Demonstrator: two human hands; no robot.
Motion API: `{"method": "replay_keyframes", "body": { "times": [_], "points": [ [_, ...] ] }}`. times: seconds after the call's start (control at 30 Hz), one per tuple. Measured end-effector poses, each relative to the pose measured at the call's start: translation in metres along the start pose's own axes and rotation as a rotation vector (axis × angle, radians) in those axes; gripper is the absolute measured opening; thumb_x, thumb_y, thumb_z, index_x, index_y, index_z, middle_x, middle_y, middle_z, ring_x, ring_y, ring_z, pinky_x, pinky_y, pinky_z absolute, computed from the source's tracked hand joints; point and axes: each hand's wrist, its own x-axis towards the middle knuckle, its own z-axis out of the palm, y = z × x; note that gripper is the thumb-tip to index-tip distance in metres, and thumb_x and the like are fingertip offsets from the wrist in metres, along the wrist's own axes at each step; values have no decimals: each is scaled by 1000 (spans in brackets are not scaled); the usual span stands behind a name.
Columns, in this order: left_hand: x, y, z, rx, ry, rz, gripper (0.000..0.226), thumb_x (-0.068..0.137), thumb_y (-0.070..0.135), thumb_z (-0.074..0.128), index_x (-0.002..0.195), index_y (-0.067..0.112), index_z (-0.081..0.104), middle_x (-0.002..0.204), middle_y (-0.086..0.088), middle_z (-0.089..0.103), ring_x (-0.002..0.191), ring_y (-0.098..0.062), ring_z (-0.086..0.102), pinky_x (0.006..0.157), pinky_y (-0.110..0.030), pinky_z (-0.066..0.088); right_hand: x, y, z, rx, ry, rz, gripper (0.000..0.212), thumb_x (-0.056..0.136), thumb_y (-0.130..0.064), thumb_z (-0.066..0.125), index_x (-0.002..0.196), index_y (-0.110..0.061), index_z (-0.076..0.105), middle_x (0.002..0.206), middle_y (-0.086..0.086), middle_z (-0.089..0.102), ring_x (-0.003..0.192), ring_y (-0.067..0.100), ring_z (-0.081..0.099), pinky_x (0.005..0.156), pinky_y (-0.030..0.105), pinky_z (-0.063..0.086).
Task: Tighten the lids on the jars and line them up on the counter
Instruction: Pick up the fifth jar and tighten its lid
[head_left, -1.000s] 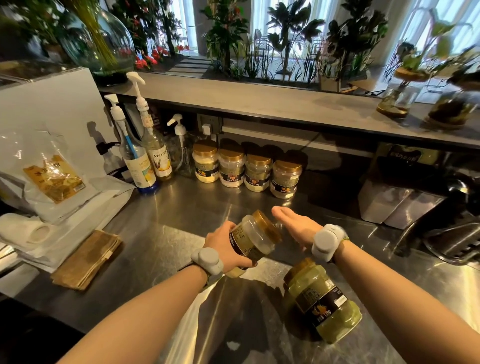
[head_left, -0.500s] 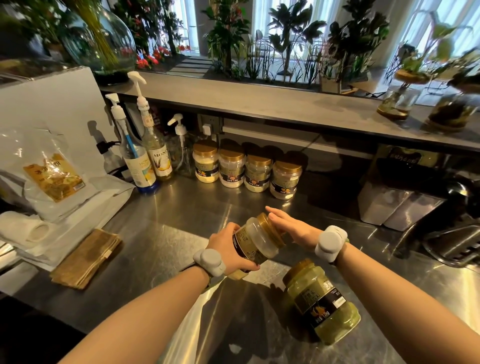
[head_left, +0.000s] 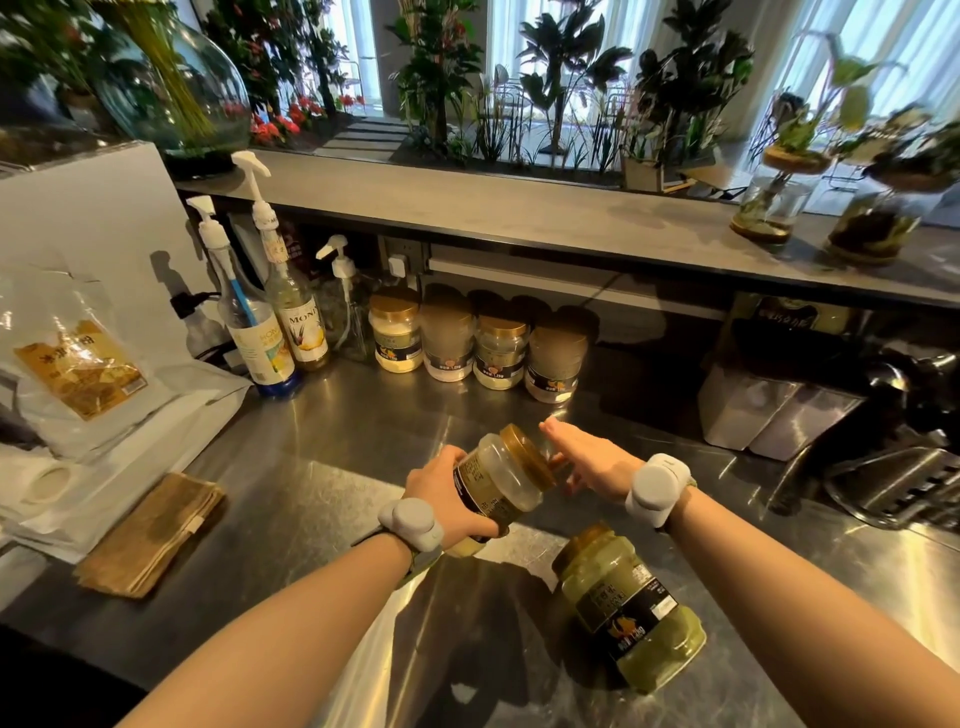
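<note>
Tightening the lid is the step in hand: the left hand (head_left: 447, 499) wraps the body of a pale jar (head_left: 501, 480) held tilted above the steel surface (head_left: 322, 447), its gold lid (head_left: 527, 454) pointing toward 1 o'clock, while the right hand (head_left: 592, 460) lies against that lid with fingers stretched out nearly flat, not curled around the rim. Whether the palm truly presses the lid or only brushes it cannot be told, since the contact sits behind the lid's edge. The next move, as I judge it, calls for the right fingers to close around the rim and twist while the left hand braces the body, then for the jar to be carried toward 12 o'clock, to the row of four jars (head_left: 475, 345) standing against the back wall. A second jar with green contents (head_left: 631, 608) lies on its side at 5 o'clock from the hands, probably waiting its turn; its lid end points up toward the held jar and is dim. The row is blurred, so how tight its lids sit is unreadable. The left thumb is hidden behind the jar, and pump bottles (head_left: 270, 317) stand at 10 o'clock.
</note>
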Motion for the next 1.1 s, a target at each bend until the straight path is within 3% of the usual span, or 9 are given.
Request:
{"method": "replay_keyframes", "body": {
  "times": [0.07, 0.23, 0.3, 0.5, 0.6, 0.67, 0.83, 0.93, 1.1],
  "points": [
    [3, 0, 1, -9, 0, -18, 87, 48, 51, 83, 120, 32, 39, 112, 11, 58, 103, -13, 57, 88, -29, 54, 1, 4, -4, -63, 12, -29, 66, 90, -63, 37, 144, -28, 29, 144, 4, 44, 122, 24, 51, 109, 42, 40],
    [11, 5, 8, -35, -51, 2, 86, 46, 52, 84, 118, 35, 40, 107, 14, 58, 99, -9, 58, 84, -27, 55, 5, 10, -10, 90, -175, -96, 74, 93, -31, 58, 151, -36, 12, 159, -2, 12, 146, 25, 17, 117, 43, 20],
    [15, 8, 11, -40, -77, 9, 86, 48, 52, 84, 120, 35, 39, 108, 14, 58, 99, -9, 58, 84, -27, 55, 8, 13, -12, 162, -202, -58, 72, 93, -31, 57, 149, -39, 13, 158, 0, 17, 144, 25, 23, 115, 41, 25],
    [25, 13, 15, -110, -129, -28, 87, 53, 44, 85, 125, 31, 39, 108, 14, 57, 102, -10, 57, 85, -24, 51, 15, 22, -15, -105, 85, -14, 86, 75, -79, 42, 144, -29, 28, 141, 4, 41, 122, 21, 49, 106, 42, 42],
    [30, 18, 16, -137, -152, -41, 85, 52, 43, 84, 123, 31, 39, 103, 16, 57, 99, -9, 58, 84, -24, 51, 16, 24, -20, -12, 14, -58, 82, 79, -74, 45, 148, -37, 19, 152, 1, 28, 137, 25, 33, 116, 49, 26],
    [32, 21, 17, -137, -164, -49, 85, 50, 46, 84, 122, 33, 40, 103, 17, 58, 99, -9, 59, 87, -27, 53, 16, 24, -19, 27, -34, -87, 72, 88, -63, 46, 149, -38, 18, 154, -3, 26, 140, 21, 29, 118, 43, 23],
    [45, 30, 22, -152, -193, -68, 91, 50, 50, 83, 127, 32, 37, 106, 16, 56, 102, -11, 58, 92, -30, 53, 15, 22, -24, -62, 112, -122, 61, 93, -55, 41, 147, -28, 31, 143, -1, 43, 119, 11, 43, 101, 21, 35],
    [49, 37, 26, -158, -167, -72, 89, 54, 46, 85, 127, 30, 37, 113, 12, 57, 103, -12, 56, 93, -31, 52, 13, 17, -28, -58, 164, -150, 52, 96, -46, 43, 143, -24, 37, 122, -7, 50, 100, 2, 46, 75, 5, 38],
    [61, 51, 32, -163, -183, -90, 90, 59, 44, 85, 131, 27, 35, 122, 7, 56, 112, -15, 55, 98, -33, 49, 27, 31, -38, -8, 265, -117, 69, 84, -66, 45, 142, -29, 43, 128, 0, 57, 117, 16, 53, 91, 24, 42]
  ]
}}
